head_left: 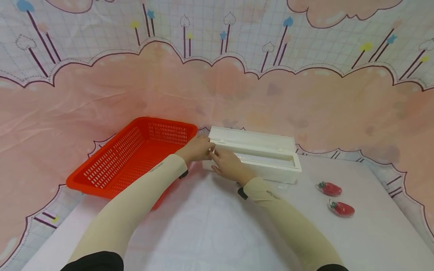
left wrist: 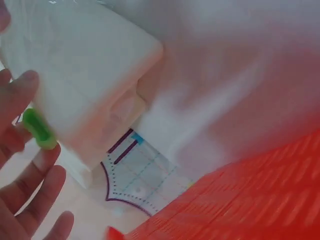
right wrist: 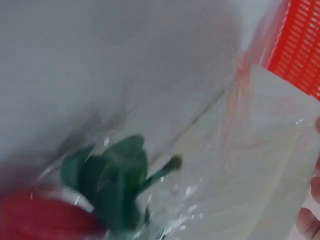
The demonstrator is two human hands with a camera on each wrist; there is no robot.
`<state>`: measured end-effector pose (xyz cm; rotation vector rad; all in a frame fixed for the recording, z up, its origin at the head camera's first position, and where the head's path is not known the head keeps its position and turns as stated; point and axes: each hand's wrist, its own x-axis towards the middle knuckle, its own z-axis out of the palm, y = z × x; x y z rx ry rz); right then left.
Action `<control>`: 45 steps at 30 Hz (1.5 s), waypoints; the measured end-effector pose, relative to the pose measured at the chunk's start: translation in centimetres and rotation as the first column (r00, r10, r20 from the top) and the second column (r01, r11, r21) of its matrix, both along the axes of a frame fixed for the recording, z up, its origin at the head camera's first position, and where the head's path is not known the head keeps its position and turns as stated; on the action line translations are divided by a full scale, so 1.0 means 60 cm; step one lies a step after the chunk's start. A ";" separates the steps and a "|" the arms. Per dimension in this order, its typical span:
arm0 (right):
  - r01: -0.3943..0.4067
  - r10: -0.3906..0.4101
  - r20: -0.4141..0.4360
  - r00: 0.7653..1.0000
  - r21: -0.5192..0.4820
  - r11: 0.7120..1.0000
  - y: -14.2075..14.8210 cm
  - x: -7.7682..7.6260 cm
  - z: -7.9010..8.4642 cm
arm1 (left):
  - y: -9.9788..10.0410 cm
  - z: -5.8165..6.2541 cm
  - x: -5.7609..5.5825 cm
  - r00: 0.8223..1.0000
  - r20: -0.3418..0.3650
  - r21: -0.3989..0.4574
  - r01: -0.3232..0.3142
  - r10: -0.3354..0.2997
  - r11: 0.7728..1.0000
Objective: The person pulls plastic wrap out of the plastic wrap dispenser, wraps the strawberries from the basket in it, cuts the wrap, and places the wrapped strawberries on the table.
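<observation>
A long white cling film box (head_left: pixel 268 172) stands at the back middle with its lid (head_left: pixel 251 136) raised. At its left end, my left hand (head_left: pixel 197 148) pinches a small green slider (left wrist: pixel 40 130), thumb above and a fingertip below. My right hand (head_left: pixel 228 163) lies against the front of the same end, fingers loosely extended toward the left hand. Clear plastic film spreads along the box's front in the right wrist view. Close to that wrist camera is a red strawberry (right wrist: pixel 47 220) with green leaves; the right hand and wrist hide it in the head view.
An orange-red plastic basket (head_left: pixel 105 162) stands left of the box, close to the left forearm. Two strawberries in clear film, one farther back (head_left: pixel 329 189) and one nearer (head_left: pixel 342 209), lie to the right on the white table (head_left: pixel 203 233). A patterned cloth hangs behind.
</observation>
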<state>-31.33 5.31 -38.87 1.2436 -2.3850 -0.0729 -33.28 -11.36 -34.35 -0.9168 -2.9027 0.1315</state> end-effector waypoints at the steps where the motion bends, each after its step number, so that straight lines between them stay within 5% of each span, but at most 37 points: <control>1: 0.012 -0.012 0.003 1.000 0.006 1.000 -0.002 0.000 0.000 | -0.001 -0.002 0.000 1.000 0.007 0.005 -0.001 0.001 1.000; 8: 0.060 -0.060 0.030 0.998 0.009 0.998 -0.016 0.003 0.000 | -0.007 -0.012 -0.003 1.000 0.014 0.002 -0.022 0.022 1.000; 18: 0.077 -0.080 -0.045 0.996 -0.067 0.995 -0.016 0.008 -0.011 | -0.013 -0.022 -0.004 0.997 -0.069 0.014 0.016 -0.015 1.000; 28: 0.108 -0.112 -0.026 0.993 -0.115 0.987 -0.017 0.011 -0.015 | -0.012 -0.025 -0.003 0.999 -0.016 0.033 -0.029 0.030 0.999; 45: 0.087 -0.145 -0.154 0.977 -0.331 0.939 0.001 -0.005 -0.030 | -0.007 -0.022 0.005 0.999 -0.006 0.066 -0.045 0.046 0.997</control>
